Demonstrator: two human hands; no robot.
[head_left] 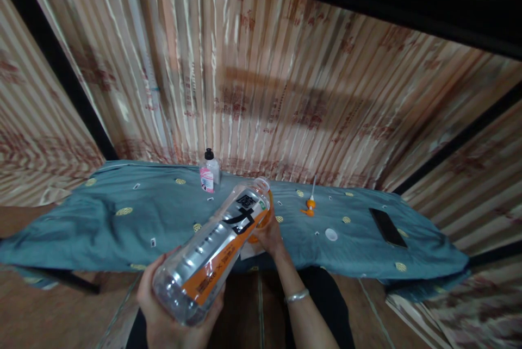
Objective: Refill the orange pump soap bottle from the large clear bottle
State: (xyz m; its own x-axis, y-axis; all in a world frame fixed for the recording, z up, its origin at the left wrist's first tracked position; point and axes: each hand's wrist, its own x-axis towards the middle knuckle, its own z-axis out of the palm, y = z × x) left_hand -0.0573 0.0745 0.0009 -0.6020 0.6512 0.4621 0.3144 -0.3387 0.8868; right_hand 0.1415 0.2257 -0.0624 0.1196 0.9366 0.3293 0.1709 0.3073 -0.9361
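A large clear plastic bottle (pixel 216 251) with an orange and silver label slants across the middle, its neck up and to the right and without a cap. My left hand (pixel 157 319) is wrapped around its base. Behind the bottle's neck, my right hand (pixel 269 237) is closed around an orange container (pixel 266 214), mostly hidden by the clear bottle. The two openings appear close together; whether they touch I cannot tell. On the cloth to the right lie an orange pump head (pixel 310 207) with a thin tube and a round white cap (pixel 331 235).
A blue-green patterned cloth (pixel 163 207) covers the long low surface. A small bottle with a black top (pixel 210 172) stands at the back left. A black phone (pixel 387 228) lies at the right. Striped curtains (pixel 261 82) and dark frame bars enclose the space.
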